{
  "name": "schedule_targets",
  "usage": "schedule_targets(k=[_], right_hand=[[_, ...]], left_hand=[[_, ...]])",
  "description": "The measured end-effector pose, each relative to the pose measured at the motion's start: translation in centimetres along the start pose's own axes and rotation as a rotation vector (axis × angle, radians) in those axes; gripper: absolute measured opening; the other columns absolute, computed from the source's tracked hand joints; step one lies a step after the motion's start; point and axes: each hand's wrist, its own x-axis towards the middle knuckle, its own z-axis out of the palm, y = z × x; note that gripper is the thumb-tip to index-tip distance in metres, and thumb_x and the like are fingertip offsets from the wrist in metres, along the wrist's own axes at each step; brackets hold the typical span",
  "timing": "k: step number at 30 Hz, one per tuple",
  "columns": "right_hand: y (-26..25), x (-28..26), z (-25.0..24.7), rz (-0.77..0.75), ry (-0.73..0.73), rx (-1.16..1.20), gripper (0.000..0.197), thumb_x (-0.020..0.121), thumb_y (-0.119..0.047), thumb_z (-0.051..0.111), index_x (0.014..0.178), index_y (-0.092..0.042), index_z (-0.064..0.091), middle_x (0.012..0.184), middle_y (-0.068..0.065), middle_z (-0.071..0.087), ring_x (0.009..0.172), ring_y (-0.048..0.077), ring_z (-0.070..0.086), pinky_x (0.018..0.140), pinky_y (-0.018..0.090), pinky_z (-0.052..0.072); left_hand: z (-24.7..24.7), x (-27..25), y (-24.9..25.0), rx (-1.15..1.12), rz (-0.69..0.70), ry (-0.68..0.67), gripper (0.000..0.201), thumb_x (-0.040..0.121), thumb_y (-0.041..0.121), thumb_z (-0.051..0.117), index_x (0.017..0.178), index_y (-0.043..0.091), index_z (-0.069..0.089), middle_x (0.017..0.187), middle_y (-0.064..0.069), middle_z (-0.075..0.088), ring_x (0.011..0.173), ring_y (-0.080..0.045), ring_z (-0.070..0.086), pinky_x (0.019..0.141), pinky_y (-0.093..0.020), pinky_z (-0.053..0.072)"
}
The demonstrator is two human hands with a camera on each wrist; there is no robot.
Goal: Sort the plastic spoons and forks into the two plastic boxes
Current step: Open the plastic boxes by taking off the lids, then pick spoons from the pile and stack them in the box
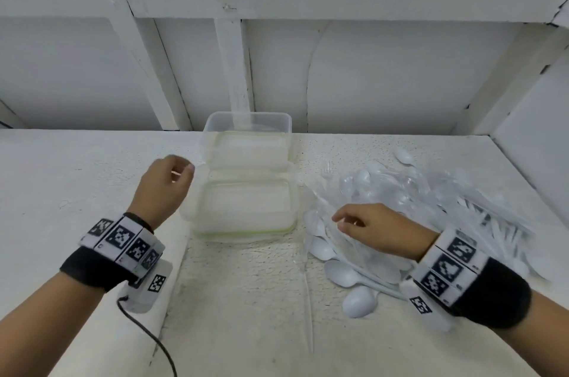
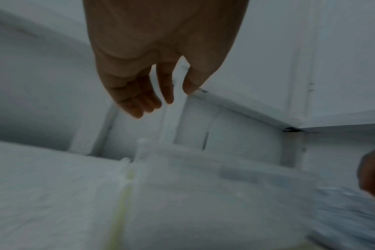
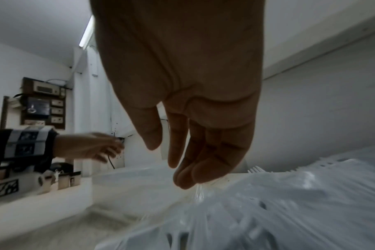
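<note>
Right hand (image 1: 378, 230) loose-fingered, empty, over heap of white plastic spoons and forks (image 1: 431, 210), left hand (image 1: 164, 189) slack, empty, beside two clear plastic boxes (image 1: 246, 179) on white desk (image 1: 77, 176)

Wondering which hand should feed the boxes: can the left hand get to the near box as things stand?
Probably yes: the left hand hovers empty beside the near box, whose open top has nothing over it.

Just past the left hand's fingers (image 1: 184, 169), the two boxes (image 1: 246, 179) are clear, smooth plastic, the nearer one edged with a pale green seal. Under the right hand's fingers (image 1: 340, 218) lies a heap of spoons and forks (image 1: 409, 192), some glossy see-through plastic, some matt white. The table (image 1: 246, 299) beneath looks rough and chalky white. Both wrists wear black cloth bands (image 1: 92, 269).
</note>
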Motion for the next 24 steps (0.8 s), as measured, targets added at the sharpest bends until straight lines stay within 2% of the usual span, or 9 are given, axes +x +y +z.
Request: schedule_targets(k=[2, 5, 8, 10, 14, 17, 20, 22, 24], right_hand=[[1.2, -1.8, 1.0, -0.024, -0.054, -0.075, 0.028, 0.095, -0.029, 0.050, 0.120, -0.023, 0.059, 0.107, -0.006, 0.061, 0.091, 0.003, 0.053, 0.075, 0.010, 0.041], [2.3, -3.9, 3.1, -0.075, -0.113, -0.197, 0.033, 0.093, -0.032, 0.051, 0.125, -0.023, 0.057, 0.111, -0.006, 0.057, 0.093, 0.006, 0.051, 0.079, 0.018, 0.040], [2.5, -5.1, 5.5, -0.154, -0.162, -0.424, 0.043, 0.092, -0.038, 0.050, 0.133, -0.025, 0.047, 0.119, -0.002, 0.046, 0.107, 0.015, 0.046, 0.077, 0.025, 0.034], [2.7, -5.4, 6.7, -0.193, -0.155, -0.555, 0.047, 0.090, -0.039, 0.052, 0.132, -0.020, 0.045, 0.122, 0.002, 0.043, 0.107, 0.020, 0.044, 0.079, 0.030, 0.034], [3.4, -5.5, 7.7, -0.256, -0.081, -0.609, 0.040, 0.084, -0.035, 0.061, 0.117, -0.013, 0.057, 0.114, 0.005, 0.051, 0.100, 0.024, 0.050, 0.074, 0.032, 0.036], [4.3, -5.9, 8.0, -0.394, 0.047, -0.693, 0.026, 0.064, -0.042, 0.074, 0.077, -0.021, 0.068, 0.078, -0.005, 0.061, 0.066, 0.014, 0.058, 0.050, 0.025, 0.043], [5.2, -6.2, 8.4, -0.497, 0.168, -0.616, 0.011, 0.067, -0.024, 0.070, 0.075, -0.017, 0.067, 0.074, -0.003, 0.062, 0.060, 0.014, 0.057, 0.045, 0.022, 0.045], [5.7, -6.2, 8.3, -0.506, 0.228, -0.542, 0.022, 0.058, -0.004, 0.077, 0.076, -0.011, 0.067, 0.074, 0.001, 0.060, 0.058, 0.016, 0.055, 0.044, 0.024, 0.046], [6.1, -6.1, 8.1, -0.497, 0.271, -0.463, 0.027, 0.056, 0.004, 0.078, 0.077, -0.009, 0.066, 0.073, 0.002, 0.060, 0.057, 0.017, 0.055, 0.043, 0.027, 0.047]], left_hand=[[0.4, -2.6, 2.5, -0.036, 0.177, 0.016, 0.014, 0.093, 0.016, 0.052, 0.097, 0.007, 0.062, 0.092, -0.004, 0.061, 0.079, -0.015, 0.053, 0.069, -0.019, 0.039], [2.6, -6.5, 5.5, -0.065, 0.362, -0.219, 0.012, 0.093, 0.018, 0.055, 0.087, 0.012, 0.064, 0.077, 0.006, 0.059, 0.074, -0.009, 0.055, 0.066, -0.012, 0.042], [6.5, -9.0, 7.1, 0.005, 0.425, -0.467, 0.019, 0.094, 0.023, 0.051, 0.092, 0.011, 0.065, 0.080, 0.005, 0.058, 0.069, -0.004, 0.050, 0.063, -0.014, 0.037], [9.0, -10.0, 7.6, 0.100, 0.396, -0.567, 0.022, 0.095, 0.027, 0.048, 0.099, 0.012, 0.064, 0.088, 0.003, 0.057, 0.076, -0.008, 0.049, 0.068, -0.017, 0.034], [11.7, -11.0, 8.3, 0.226, 0.340, -0.587, 0.033, 0.096, 0.037, 0.044, 0.115, 0.013, 0.057, 0.109, -0.004, 0.055, 0.096, -0.016, 0.051, 0.082, -0.024, 0.040], [12.6, -11.4, 8.6, 0.332, 0.388, -0.571, 0.038, 0.095, 0.041, 0.045, 0.120, 0.014, 0.055, 0.117, -0.005, 0.050, 0.110, -0.022, 0.044, 0.091, -0.027, 0.038], [13.2, -11.7, 9.3, 0.457, 0.403, -0.586, 0.044, 0.092, 0.049, 0.046, 0.118, 0.015, 0.056, 0.119, -0.006, 0.047, 0.113, -0.024, 0.039, 0.093, -0.030, 0.036], [13.6, -11.8, 9.6, 0.512, 0.406, -0.607, 0.043, 0.091, 0.048, 0.047, 0.115, 0.014, 0.057, 0.119, -0.006, 0.045, 0.113, -0.025, 0.038, 0.092, -0.032, 0.034], [13.7, -11.8, 9.8, 0.495, 0.402, -0.627, 0.036, 0.093, 0.041, 0.048, 0.112, 0.013, 0.057, 0.119, -0.006, 0.045, 0.112, -0.026, 0.037, 0.091, -0.032, 0.033]])
